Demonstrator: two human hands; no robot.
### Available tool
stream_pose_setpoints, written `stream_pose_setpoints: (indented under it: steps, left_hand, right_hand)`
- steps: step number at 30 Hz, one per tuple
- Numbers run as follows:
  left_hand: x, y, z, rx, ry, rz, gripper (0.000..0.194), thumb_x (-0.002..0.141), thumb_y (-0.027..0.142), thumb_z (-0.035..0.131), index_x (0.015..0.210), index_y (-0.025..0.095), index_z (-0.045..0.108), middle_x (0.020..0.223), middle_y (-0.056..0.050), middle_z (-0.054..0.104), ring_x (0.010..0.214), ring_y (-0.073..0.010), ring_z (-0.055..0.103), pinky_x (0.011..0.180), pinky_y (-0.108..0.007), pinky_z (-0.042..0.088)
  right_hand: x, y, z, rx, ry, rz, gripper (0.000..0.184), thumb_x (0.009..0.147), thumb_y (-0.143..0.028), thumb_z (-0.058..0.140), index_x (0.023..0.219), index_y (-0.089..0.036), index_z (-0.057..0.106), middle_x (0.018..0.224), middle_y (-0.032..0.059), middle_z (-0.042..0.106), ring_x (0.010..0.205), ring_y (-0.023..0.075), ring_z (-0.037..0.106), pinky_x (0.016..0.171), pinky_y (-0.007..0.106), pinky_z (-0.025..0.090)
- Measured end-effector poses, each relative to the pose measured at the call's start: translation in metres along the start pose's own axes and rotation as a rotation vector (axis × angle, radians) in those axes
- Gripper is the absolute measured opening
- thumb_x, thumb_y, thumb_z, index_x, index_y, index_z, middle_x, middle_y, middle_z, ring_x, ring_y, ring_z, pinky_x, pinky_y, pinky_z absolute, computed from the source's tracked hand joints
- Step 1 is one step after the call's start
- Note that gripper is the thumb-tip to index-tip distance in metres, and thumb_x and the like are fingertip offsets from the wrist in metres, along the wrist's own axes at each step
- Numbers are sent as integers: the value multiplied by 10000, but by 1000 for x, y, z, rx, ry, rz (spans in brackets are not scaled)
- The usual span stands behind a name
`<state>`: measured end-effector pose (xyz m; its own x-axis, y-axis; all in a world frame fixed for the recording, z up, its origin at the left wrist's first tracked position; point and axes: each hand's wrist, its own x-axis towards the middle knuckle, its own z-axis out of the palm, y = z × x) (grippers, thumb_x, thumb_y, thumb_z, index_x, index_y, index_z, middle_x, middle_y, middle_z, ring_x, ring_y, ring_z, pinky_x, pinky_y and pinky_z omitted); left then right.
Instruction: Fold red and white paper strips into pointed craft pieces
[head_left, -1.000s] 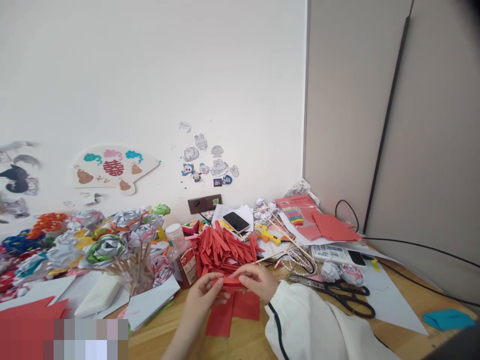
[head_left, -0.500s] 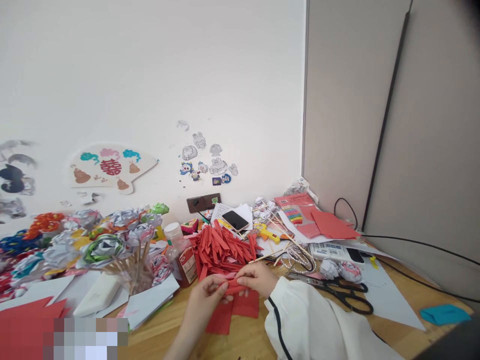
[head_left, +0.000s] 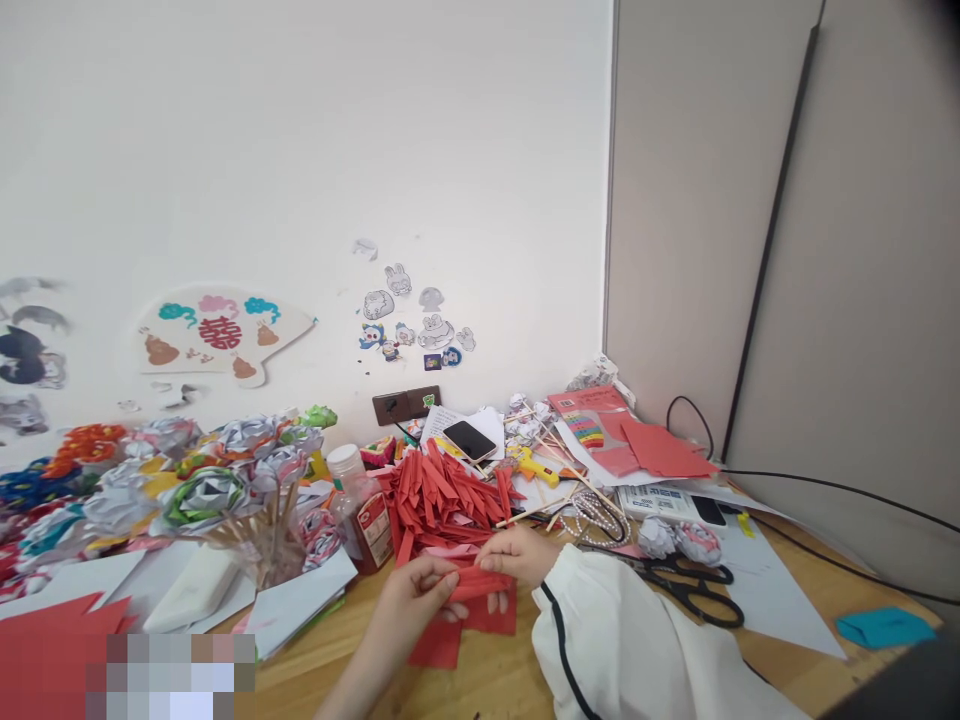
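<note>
Between my two hands is a narrow folded strip of red paper [head_left: 478, 583], held level above the wooden desk. My left hand [head_left: 426, 592] pinches its left end between thumb and fingers. At the other end, my right hand [head_left: 519, 560] grips the strip with thumb and fingertips. Below the hands lie flat red paper squares [head_left: 436, 645], partly covered by them. Just behind rises a heap of folded red paper pieces [head_left: 442, 495].
Left of the heap stand a jar with a white lid [head_left: 361, 510], wooden sticks [head_left: 266, 545] and paper flowers [head_left: 210, 495]. To the right are black-handled scissors [head_left: 701, 590], a yellow glue gun [head_left: 536, 466], a bead string [head_left: 596, 515] and a phone [head_left: 470, 440].
My hands have moved slightly apart. The red paper, more bunched before, is now a straighter strip stretched between them.
</note>
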<state>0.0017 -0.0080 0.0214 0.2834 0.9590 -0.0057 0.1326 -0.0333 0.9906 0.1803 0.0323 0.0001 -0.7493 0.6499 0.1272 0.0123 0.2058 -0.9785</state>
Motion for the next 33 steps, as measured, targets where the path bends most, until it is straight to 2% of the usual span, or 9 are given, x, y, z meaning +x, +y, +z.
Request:
stream_pose_setpoints:
  steps: [4,7,11,18,24,26,28,33]
  left_hand:
    - [-1,1,1,-25,4,-32,239,577,352,612,665,133,572,510,-22,645,477,-159,596,482,-250,462]
    - [-2,2,4,-34,35,-59,244,553,349,626,654,132,577,535,-18,640,473,-160,595,490,-264,467]
    - [-4,4,5,7,45,5,205,571,327,615,615,130,583,543,-14,630,482,-164,597,511,-277,470]
    - [-4,4,3,-43,-8,-11,237,556,345,631,635,125,589,516,-29,644,486,-161,593,503,-265,465]
    - [-3,4,1,-58,-16,-71,271,530,367,648,640,126,586,503,-30,647,487,-166,603,496,-257,464]
    - [-2,3,0,-56,-6,-81,281,520,371,652,636,126,581,495,-26,644,481,-166,604,484,-252,463]
    - [-1,3,-2,-52,33,-81,294,501,383,660,620,128,574,487,-21,641,470,-163,601,478,-251,465]
    - [1,3,-5,-80,99,-74,321,482,402,664,630,134,571,494,-13,640,465,-153,597,505,-260,481]
  right_hand:
    - [-1,1,2,-55,11,9,367,730,-449,432,849,-119,541,545,-4,571,447,94,527,469,203,411]
    - [0,5,5,-166,84,24,349,707,-439,471,845,-132,561,590,6,588,503,109,546,491,209,415]
    - [2,10,7,-279,170,4,305,701,-410,493,824,-148,588,626,10,604,563,120,557,528,210,414]
    - [-3,3,-3,-214,40,2,359,700,-430,482,870,-129,580,693,24,600,551,101,556,530,198,417]
    - [-7,-2,-7,73,-213,71,518,680,-500,460,1038,-126,479,705,39,589,560,99,567,539,201,416]
    - [-7,-2,-8,132,-232,76,524,672,-489,484,1053,-130,463,733,45,582,579,103,571,551,210,420]
    - [-7,-2,-7,146,-189,76,508,683,-477,482,1065,-143,453,787,54,572,599,108,573,560,224,426]
    - [-3,3,4,-48,77,-22,525,590,-386,618,1060,-205,471,925,48,561,692,127,556,594,225,422]
